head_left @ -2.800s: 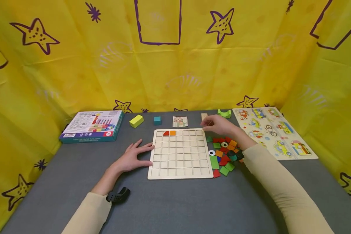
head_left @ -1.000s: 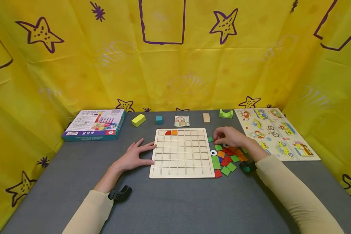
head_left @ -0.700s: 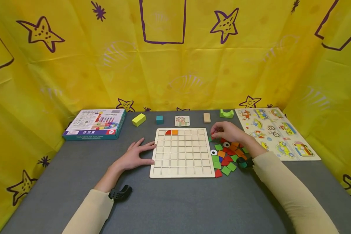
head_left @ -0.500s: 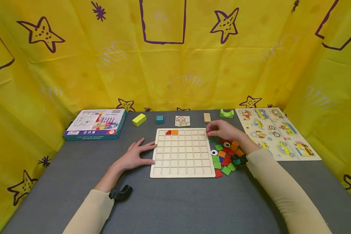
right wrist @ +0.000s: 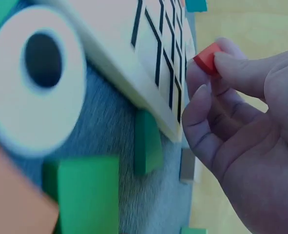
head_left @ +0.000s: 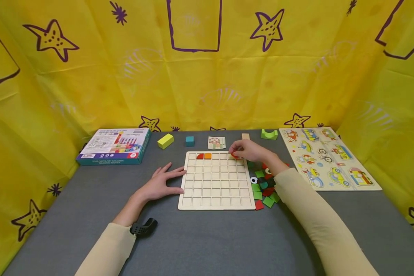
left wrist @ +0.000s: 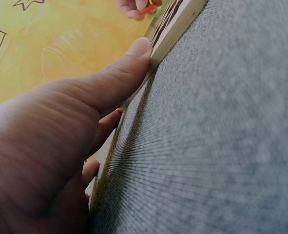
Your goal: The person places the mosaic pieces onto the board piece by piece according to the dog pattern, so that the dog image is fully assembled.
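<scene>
A pale wooden grid board (head_left: 215, 184) lies flat mid-table. In its back row sit a red quarter-round tile (head_left: 200, 156) and an orange square tile (head_left: 208, 156). My left hand (head_left: 160, 186) rests at the board's left edge, fingers spread, thumb touching the rim. My right hand (head_left: 250, 150) is over the board's back right corner and pinches a small red tile (right wrist: 208, 57) between thumb and fingertips. To the right of the board lies a heap of loose tiles, among them a green tile (head_left: 257, 195) and a white ring-marked tile (head_left: 253, 180); my right wrist hides part of it.
Along the back stand a boxed toy set (head_left: 114, 146), a yellow block (head_left: 165, 141), a teal cube (head_left: 190, 141), a picture card (head_left: 216, 142), a plain wooden block (head_left: 245, 136) and a green arch block (head_left: 269, 134). A picture puzzle board (head_left: 326, 157) lies at the right.
My right hand has gone from the tile heap leftward to above the board's back row, carrying the red tile. The left hand has stayed at the board's edge.
</scene>
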`<state>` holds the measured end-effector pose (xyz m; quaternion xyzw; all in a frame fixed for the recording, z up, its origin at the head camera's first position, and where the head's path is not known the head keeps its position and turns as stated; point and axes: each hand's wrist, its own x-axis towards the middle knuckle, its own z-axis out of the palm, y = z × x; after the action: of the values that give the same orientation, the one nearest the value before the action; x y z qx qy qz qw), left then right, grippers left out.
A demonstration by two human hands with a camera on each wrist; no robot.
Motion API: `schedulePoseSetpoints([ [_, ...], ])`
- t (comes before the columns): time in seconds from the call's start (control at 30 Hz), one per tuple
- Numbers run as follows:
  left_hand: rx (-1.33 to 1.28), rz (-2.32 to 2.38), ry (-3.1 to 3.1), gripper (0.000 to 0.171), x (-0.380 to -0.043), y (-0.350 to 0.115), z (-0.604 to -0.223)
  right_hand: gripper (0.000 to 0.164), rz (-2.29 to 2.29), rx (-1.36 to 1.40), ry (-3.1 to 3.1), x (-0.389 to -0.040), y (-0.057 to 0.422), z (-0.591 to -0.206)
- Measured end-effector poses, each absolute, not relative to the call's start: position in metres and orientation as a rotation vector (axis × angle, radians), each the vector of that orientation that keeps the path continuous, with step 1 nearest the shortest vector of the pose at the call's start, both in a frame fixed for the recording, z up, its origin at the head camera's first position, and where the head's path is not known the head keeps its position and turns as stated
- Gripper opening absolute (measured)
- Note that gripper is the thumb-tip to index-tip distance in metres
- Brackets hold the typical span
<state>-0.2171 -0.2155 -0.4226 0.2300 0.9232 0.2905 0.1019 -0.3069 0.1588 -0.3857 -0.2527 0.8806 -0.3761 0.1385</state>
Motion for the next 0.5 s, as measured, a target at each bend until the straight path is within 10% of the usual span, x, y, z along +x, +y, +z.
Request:
schedulePoseSetpoints([
  [0.5, 0.654, 0.853, 2.718, 0.079, -0.22, -0.216, -0.424, 0.011, -1.189, -0.706, 2.594, -0.32, 0.118, -0.392],
])
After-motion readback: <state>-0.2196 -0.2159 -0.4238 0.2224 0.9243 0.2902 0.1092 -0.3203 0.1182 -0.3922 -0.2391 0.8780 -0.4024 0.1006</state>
